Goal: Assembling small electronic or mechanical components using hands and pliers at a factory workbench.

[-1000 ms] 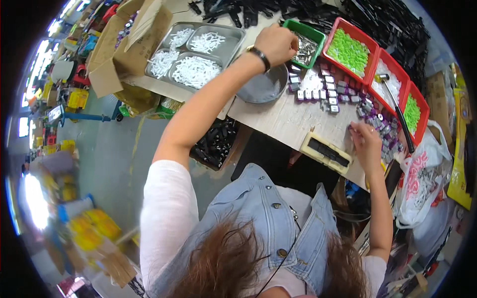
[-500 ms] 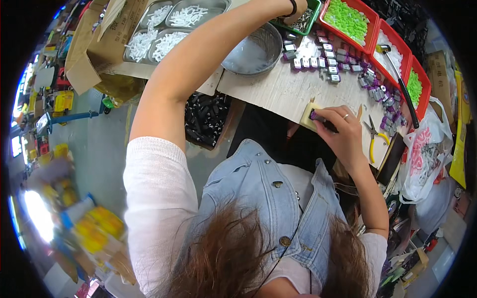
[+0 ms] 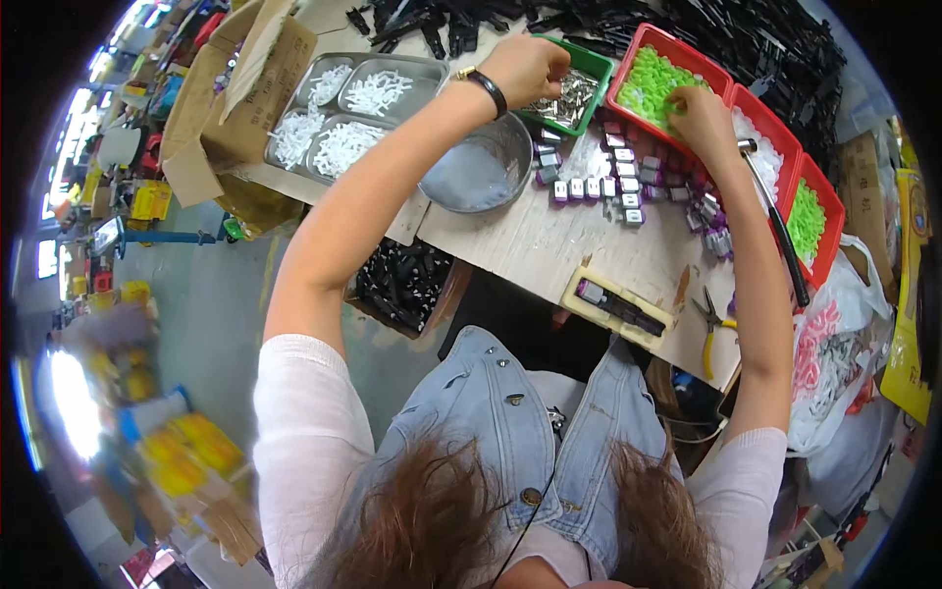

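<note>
My left hand is at the edge of the green tray of small metal parts. Its fingers are curled together, and whatever they hold is hidden. My right hand dips its fingertips, drawn together, into lime-green plastic pieces in a red tray. What lies between those fingers is too small to tell. At the bench's near edge sits a cream-coloured fixture block. Lying in its slot is a long black part with a purple-and-silver piece at its left end.
Purple-and-silver pieces stand mid-bench near a grey metal bowl. A steel tray holds white pieces. Right are a black-handled hammer, yellow-handled pliers and white and green pieces in red trays. Black parts pile at the back.
My right hand has left the fixture block and reached forward to the lime-green pieces, uncovering the block with the black part in it. My left hand stays by the green tray. The view has shifted.
</note>
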`<move>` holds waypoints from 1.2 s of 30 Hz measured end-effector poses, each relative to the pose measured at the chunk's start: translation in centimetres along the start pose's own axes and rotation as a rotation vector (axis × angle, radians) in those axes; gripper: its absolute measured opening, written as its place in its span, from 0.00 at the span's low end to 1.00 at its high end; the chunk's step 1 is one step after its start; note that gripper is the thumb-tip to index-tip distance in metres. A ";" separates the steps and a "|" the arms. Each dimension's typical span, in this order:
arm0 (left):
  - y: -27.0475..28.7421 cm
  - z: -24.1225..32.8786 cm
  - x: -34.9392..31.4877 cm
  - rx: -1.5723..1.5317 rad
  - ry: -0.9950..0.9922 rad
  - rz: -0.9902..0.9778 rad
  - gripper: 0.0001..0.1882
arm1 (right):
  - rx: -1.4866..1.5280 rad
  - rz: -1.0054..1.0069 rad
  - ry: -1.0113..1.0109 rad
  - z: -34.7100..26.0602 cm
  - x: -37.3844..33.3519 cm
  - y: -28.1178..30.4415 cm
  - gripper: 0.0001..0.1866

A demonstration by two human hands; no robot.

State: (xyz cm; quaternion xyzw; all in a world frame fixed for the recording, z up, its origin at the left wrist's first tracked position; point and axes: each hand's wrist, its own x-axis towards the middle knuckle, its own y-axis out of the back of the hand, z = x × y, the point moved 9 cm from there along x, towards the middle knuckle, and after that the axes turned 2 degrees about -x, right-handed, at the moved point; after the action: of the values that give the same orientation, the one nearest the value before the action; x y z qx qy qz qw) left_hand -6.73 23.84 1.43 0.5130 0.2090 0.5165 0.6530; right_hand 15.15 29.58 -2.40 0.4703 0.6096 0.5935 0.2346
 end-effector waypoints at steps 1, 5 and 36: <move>0.1 -0.4 -0.5 -0.037 0.026 0.023 0.08 | -0.055 -0.052 -0.009 -0.4 0.6 -0.6 0.14; -0.6 -2.6 -1.2 -0.102 0.134 0.014 0.08 | -0.100 -0.009 -0.054 -2.0 0.8 1.1 0.14; -7.4 16.4 -20.5 -1.777 0.676 0.000 0.06 | 1.458 0.175 -0.405 -14.5 -24.8 5.8 0.09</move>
State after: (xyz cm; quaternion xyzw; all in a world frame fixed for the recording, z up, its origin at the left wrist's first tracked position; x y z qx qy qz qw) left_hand 2.09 -1.36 -4.06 -0.3479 -0.0824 0.6076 0.7093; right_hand 15.69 0.30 -0.97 0.6524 0.7529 -0.0407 -0.0761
